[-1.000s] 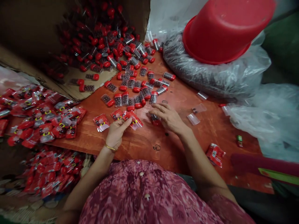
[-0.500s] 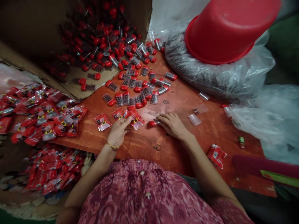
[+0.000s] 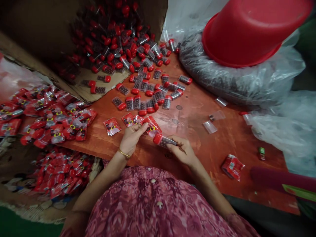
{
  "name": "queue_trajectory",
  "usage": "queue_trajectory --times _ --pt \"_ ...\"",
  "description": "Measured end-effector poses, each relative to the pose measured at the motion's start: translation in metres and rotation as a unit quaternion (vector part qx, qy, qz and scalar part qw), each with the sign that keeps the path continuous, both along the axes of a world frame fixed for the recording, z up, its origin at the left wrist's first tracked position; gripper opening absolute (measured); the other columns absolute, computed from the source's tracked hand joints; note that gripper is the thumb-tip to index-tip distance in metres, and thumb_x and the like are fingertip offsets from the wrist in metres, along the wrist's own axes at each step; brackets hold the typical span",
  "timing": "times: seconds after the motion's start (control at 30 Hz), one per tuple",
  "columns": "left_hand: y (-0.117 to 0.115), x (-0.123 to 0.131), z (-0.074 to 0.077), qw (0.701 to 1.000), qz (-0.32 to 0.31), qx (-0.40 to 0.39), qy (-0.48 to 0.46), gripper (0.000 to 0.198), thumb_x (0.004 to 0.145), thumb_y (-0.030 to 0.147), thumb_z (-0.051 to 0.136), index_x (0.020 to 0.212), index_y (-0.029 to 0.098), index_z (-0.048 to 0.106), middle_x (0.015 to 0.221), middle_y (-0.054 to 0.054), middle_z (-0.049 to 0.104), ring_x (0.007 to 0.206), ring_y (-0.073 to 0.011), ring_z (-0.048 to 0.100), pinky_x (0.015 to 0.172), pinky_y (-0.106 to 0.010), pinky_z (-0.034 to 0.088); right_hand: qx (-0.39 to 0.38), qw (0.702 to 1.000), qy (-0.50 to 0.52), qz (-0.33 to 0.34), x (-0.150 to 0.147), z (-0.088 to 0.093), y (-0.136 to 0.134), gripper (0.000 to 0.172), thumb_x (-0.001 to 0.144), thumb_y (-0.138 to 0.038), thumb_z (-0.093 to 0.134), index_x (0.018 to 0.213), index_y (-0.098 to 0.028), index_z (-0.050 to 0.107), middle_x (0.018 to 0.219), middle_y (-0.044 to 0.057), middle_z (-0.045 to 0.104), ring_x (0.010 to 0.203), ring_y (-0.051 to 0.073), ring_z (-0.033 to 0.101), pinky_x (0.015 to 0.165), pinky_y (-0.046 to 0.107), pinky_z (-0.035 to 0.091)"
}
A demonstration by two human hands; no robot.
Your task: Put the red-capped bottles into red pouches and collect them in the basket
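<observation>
We note the right hand (image 3: 182, 152) grasping a red-capped bead tube (image 3: 164, 141); the left hand (image 3: 132, 140) pinches a red sachet (image 3: 153, 126).

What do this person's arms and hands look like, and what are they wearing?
The left hand and right hand are ungloved, and the forearms are bare. A thin gold-coloured bangle circles the left wrist. The sleeves belong to a pink and maroon patterned garment.
</observation>
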State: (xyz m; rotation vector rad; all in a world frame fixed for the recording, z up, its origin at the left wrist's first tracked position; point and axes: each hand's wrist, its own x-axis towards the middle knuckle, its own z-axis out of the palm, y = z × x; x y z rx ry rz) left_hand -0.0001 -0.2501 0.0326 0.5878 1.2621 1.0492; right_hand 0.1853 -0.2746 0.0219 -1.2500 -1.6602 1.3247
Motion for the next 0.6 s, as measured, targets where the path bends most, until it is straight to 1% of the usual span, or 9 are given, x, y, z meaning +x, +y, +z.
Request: queue_trajectory --times 0.17,0.23,0.3,0.43,0.5,0.6 --pt "0.0 -0.004 -0.005 0.998 -0.019 0.041 0.047 0.035 0.058 0.048 0.073 0.059 0.013 0.067 0.06 0.0 0.063 0.058 -0.0097 0.051 0.061 -0.023 0.04 -0.056 0.997 0.035 -0.04 -0.004 -0.005 0.001 0.015 0.071 -0.031 0.053 0.07 -0.017 0.058 0.051 -0.004 0.049 0.045 0.009 0.043 0.043 0.02 0.034" --pt "-0.001 -0.002 -0.005 0.997 -0.016 0.053 0.052 0.034 0.06 0.046 0.073 0.06 0.013 0.067 0.06 0.0 0.063 0.058 -0.0097 0.051 0.061 -0.023 0.041 -0.078 0.994 0.058 -0.047 -0.006 -0.007 -0.001 0.016 0.071 -0.033 0.054 0.07 -0.018 0.058 0.051 -0.004 0.048 0.045 0.009 0.042 0.042 0.02 0.033" --pt "-0.001 0.002 -0.006 0.998 -0.008 0.053 0.036 0.031 0.059 0.043 0.075 0.064 0.013 0.068 0.062 0.0 0.064 0.059 -0.0097 0.052 0.061 -0.023 0.041 -0.1 0.99 0.083 -0.046 -0.01 -0.009 -0.002 0.017 0.072 -0.034 0.055 0.069 -0.018 0.058 0.05 -0.004 0.048 0.043 0.009 0.04 0.04 0.02 0.032" --pt "-0.004 0.012 -0.009 0.998 0.019 0.052 0.0 0.029 0.052 0.035 0.079 0.069 0.014 0.069 0.069 0.0 0.068 0.063 -0.0113 0.056 0.066 -0.025 0.045 -0.136 0.98 0.133 -0.057 -0.018 -0.013 -0.004 0.023 0.073 -0.041 0.055 0.074 -0.018 0.057 0.047 -0.005 0.049 0.036 0.007 0.035 0.036 0.02 0.028" --pt "-0.005 0.014 -0.011 0.998 0.037 0.05 0.003 0.028 0.051 0.034 0.08 0.066 0.014 0.068 0.067 0.0 0.067 0.062 -0.0109 0.056 0.066 -0.025 0.045 -0.141 0.977 0.145 -0.066 -0.021 -0.015 -0.004 0.026 0.073 -0.044 0.055 0.074 -0.018 0.056 0.046 -0.005 0.049 0.035 0.006 0.035 0.035 0.02 0.027" --pt "-0.006 0.015 -0.011 0.999 0.032 0.038 0.0 0.027 0.049 0.032 0.08 0.066 0.014 0.069 0.066 0.0 0.067 0.062 -0.0109 0.056 0.067 -0.025 0.045 -0.132 0.975 0.157 -0.081 -0.025 -0.021 -0.004 0.028 0.075 -0.046 0.055 0.076 -0.018 0.056 0.046 -0.006 0.048 0.036 0.006 0.035 0.036 0.02 0.029"
